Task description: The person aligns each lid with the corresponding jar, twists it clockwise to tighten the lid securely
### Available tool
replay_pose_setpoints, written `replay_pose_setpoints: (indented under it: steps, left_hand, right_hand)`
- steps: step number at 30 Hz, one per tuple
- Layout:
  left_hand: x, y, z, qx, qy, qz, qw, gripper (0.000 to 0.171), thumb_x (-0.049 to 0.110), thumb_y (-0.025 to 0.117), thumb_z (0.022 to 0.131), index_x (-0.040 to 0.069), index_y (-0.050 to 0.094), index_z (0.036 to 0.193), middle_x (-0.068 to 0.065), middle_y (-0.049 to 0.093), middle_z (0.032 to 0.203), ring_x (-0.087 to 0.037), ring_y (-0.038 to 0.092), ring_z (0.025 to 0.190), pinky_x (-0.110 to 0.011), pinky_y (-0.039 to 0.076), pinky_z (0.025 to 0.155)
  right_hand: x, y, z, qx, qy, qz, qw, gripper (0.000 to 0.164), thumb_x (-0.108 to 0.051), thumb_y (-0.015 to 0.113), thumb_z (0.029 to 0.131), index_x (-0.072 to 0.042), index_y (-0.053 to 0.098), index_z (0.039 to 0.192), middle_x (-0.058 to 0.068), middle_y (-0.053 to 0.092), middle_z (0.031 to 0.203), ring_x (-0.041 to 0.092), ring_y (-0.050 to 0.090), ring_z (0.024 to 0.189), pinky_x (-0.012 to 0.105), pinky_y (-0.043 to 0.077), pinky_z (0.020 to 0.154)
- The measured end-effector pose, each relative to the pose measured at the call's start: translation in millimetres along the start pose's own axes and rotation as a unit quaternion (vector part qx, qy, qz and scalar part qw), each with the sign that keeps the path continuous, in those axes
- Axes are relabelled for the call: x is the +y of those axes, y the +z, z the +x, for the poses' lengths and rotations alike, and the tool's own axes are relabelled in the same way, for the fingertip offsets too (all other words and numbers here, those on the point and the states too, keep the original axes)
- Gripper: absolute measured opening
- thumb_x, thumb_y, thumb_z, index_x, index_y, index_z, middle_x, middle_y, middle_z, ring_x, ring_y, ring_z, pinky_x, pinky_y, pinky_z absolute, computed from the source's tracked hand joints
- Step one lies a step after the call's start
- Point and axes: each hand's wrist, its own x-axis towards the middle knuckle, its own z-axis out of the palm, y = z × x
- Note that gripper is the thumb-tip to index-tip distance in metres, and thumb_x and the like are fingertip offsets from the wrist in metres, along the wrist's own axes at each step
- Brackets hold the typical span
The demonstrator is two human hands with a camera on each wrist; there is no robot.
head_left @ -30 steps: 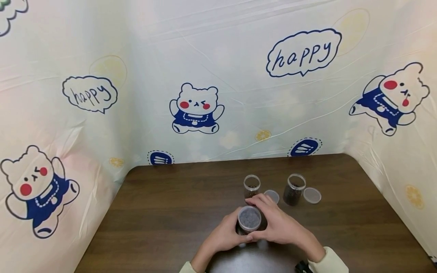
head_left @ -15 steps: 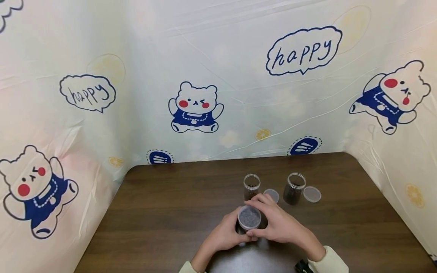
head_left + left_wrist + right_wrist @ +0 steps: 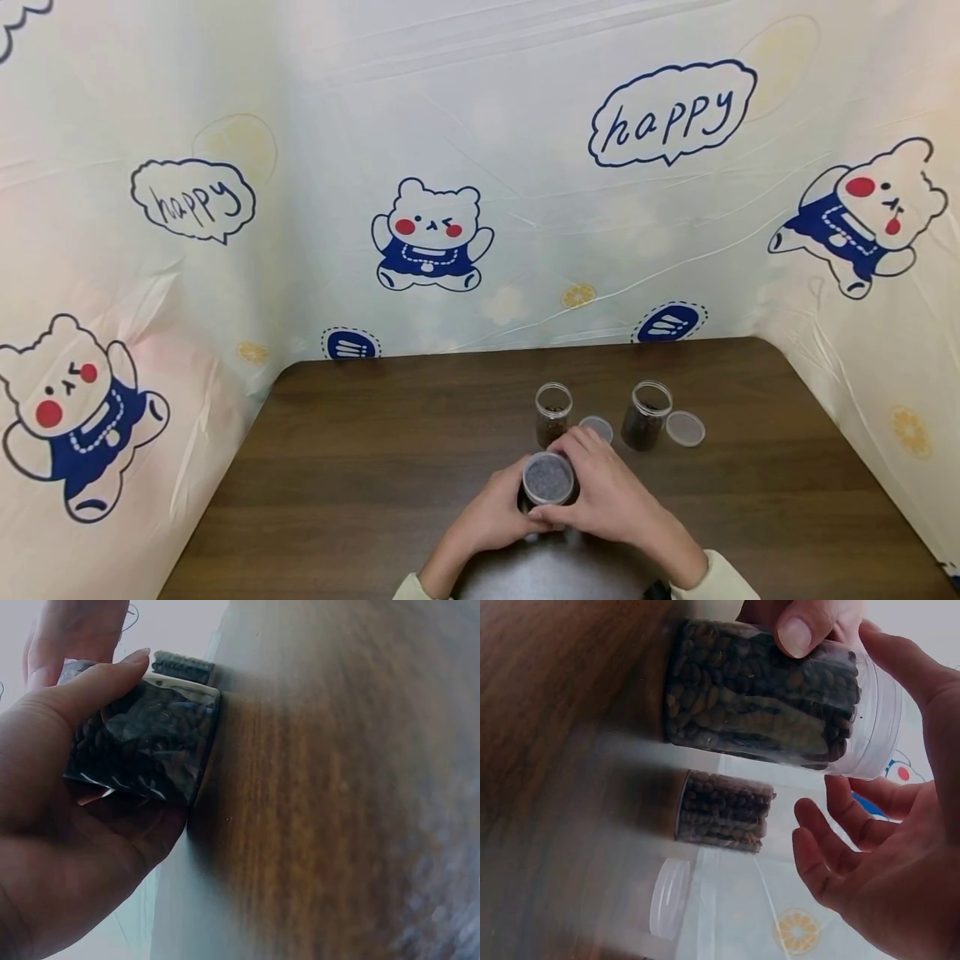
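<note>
A clear jar of dark brown beans stands upright on the table in front of me, its translucent lid in place. My left hand grips the jar's body from the left, thumb lying along its near side in the left wrist view. From the right, my right hand holds the lid's rim between thumb and fingers. In the right wrist view its other fingers are loosely bent, away from the jar wall. Part of the jar is hidden behind both hands in the head view.
Behind the hands stand two lidless jars of beans, a left one and a right one. One loose lid lies between them, another lid to the right. A printed curtain borders the brown table.
My right hand has turned a little about the lid: its thumb has slid left along the near rim and its fingertips have shifted right. The left hand and jar stay put.
</note>
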Motion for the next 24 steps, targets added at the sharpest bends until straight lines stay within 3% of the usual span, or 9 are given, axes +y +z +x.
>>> replay_pose_setpoints:
  steps: [6,10,16,24]
  left_hand:
    - [-0.4,-0.8,0.6,-0.007,-0.004,0.009,0.9999,0.074,0.036,0.092,0.081,0.023,0.056,0.144,0.003,0.071,0.129,-0.008,0.065,0.118,-0.03,0.054,0.102]
    - [-1.1,-1.3,0.4,-0.016,-0.007,0.012,0.9998,0.076,0.037,0.092,0.082,0.022,0.055,0.146,0.002,0.071,0.131,-0.009,0.065,0.12,-0.031,0.054,0.103]
    - [-1.2,-0.1,0.0,-0.02,-0.003,0.001,0.9998,0.079,0.043,0.09,0.083,0.025,0.052,0.149,0.003,0.07,0.134,-0.008,0.065,0.121,-0.03,0.054,0.103]
    - [1.2,0.4,0.6,-0.011,-0.015,-0.009,0.9998,0.08,0.039,0.092,0.081,0.025,0.053,0.149,0.002,0.07,0.135,-0.011,0.065,0.123,-0.032,0.054,0.104]
  right_hand:
    - [7,-6,0,-0.045,-0.009,0.077,0.996,0.077,-0.048,0.095,0.074,-0.02,0.061,0.137,-0.007,0.059,0.13,0.009,0.054,0.117,0.036,0.053,0.096]
    - [11,-8,1,-0.072,-0.039,0.105,0.991,0.082,-0.041,0.094,0.077,-0.021,0.056,0.147,-0.006,0.058,0.141,0.011,0.053,0.128,0.037,0.052,0.103]
    - [12,-5,1,-0.068,-0.06,0.095,0.991,0.075,-0.038,0.091,0.081,-0.017,0.059,0.145,0.0,0.064,0.137,0.012,0.054,0.122,0.038,0.053,0.1]
    - [6,-4,1,-0.041,-0.022,0.089,0.995,0.068,-0.043,0.095,0.076,-0.016,0.068,0.132,-0.006,0.066,0.121,0.007,0.049,0.109,0.032,0.053,0.09]
